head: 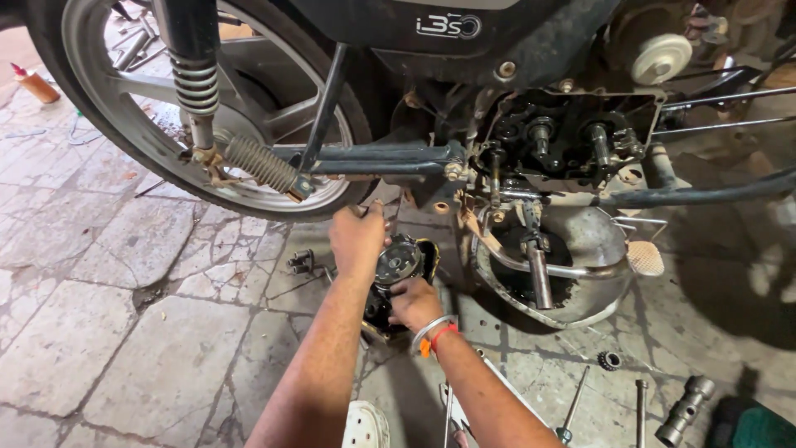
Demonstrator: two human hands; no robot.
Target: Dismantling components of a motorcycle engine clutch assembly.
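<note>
Greasy clutch assembly (pixel 399 260) gripped by left hand (pixel 356 241) and right hand (pixel 414 303), close under the motorcycle frame (pixel 373 158).

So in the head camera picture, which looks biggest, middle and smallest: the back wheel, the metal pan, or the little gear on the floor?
1. Back wheel, though partly cut off.
2. Metal pan.
3. Little gear.

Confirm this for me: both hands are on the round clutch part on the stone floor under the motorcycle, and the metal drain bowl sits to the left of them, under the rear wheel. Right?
Not quite. The head view shows the metal drain bowl to the right of the hands, under the open engine, not under the rear wheel. The left hand and right hand are on the round clutch part.
</note>
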